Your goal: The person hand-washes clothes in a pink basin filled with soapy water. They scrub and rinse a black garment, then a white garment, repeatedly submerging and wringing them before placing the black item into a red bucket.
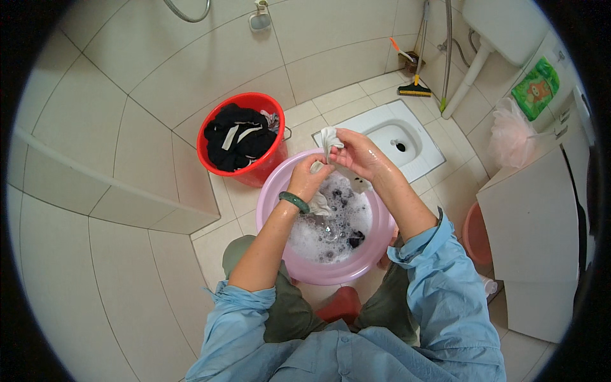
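Note:
Both my hands hold a wet white cloth above the far side of a pink plastic basin. My right hand grips its upper end, fingers bent around the fabric. Lower and to the left, my left hand pinches another part, and a green bangle sits on that wrist. White fabric also hangs below my left hand towards the suds. Soapy water with foam fills the basin, and dark fabric shows through it. Whether the white pieces are one garment I cannot tell.
Beyond the basin on the left stands a red bucket heaped with dark clothes. A squat toilet lies at the far right. A floor brush leans in the corner. A white cabinet stands at the right.

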Tool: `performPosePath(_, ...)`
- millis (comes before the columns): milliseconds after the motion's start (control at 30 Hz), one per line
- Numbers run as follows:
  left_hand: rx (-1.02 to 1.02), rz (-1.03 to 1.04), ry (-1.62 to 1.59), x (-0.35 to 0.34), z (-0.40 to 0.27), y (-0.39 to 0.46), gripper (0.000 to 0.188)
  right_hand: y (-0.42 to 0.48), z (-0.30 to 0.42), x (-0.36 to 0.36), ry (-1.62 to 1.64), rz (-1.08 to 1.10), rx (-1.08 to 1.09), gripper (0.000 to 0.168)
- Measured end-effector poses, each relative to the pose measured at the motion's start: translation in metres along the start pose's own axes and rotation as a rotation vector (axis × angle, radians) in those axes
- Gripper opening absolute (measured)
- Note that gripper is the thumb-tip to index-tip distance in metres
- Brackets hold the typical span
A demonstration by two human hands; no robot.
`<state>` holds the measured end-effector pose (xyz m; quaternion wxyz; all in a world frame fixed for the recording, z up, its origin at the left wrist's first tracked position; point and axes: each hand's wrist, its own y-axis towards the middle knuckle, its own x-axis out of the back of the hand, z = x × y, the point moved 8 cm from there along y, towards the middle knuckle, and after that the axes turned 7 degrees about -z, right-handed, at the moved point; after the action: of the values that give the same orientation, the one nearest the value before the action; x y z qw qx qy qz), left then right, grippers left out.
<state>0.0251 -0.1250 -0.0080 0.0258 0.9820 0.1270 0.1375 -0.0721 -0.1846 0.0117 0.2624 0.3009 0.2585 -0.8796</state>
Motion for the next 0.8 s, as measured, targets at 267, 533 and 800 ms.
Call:
performPosePath(267,-0.084,-0.163,0.077,0.022,-0.008,0.001,0.016,-0.001,0.023,0.025,-0.389,-0.261,0.204,0.018)
performPosePath(533,0.149,-0.286,-0.824,0.023,-0.014,0.008,0.019,0.009,0.018,0.039,-0.715,-0.454,0.51,0.022)
performPosePath(800,0.653,-0.159,-1.211,-0.012,0.048,-0.011,0.033,-0.007,-0.059,-0.058,-2.008,-0.12,0.799,0.024)
